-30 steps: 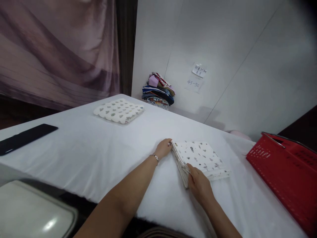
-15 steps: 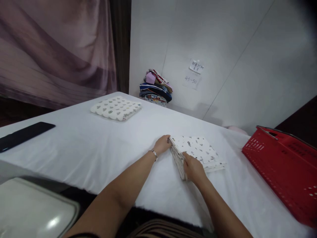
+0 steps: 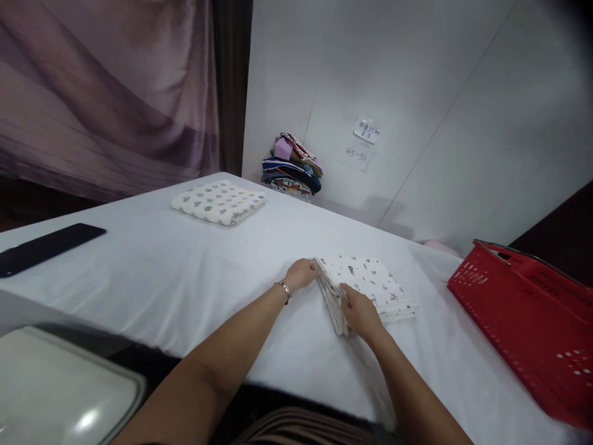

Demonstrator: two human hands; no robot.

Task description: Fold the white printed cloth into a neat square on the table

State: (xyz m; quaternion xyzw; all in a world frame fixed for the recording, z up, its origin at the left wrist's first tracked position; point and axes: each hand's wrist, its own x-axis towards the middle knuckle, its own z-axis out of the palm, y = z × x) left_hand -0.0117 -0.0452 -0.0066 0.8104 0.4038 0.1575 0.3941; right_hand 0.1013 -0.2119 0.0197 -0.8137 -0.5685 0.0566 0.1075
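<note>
white cloth (image 3: 368,277), left edge in closed grip of left hand (image 3: 302,273) and right hand (image 3: 364,315)

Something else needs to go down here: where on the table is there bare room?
The widest bare patch of white tablecloth lies between the black flat object, the far folded cloth and the left hand. A narrower strip separates the near folded cloth from the red basket. It is crowded at that cloth's left edge, held by left and right hand.

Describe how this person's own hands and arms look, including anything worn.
Both the left hand and right hand are gloveless, with no sleeves on the forearms. A slim, shiny, silver-coloured bracelet circles the left wrist; the right shows none.
</note>
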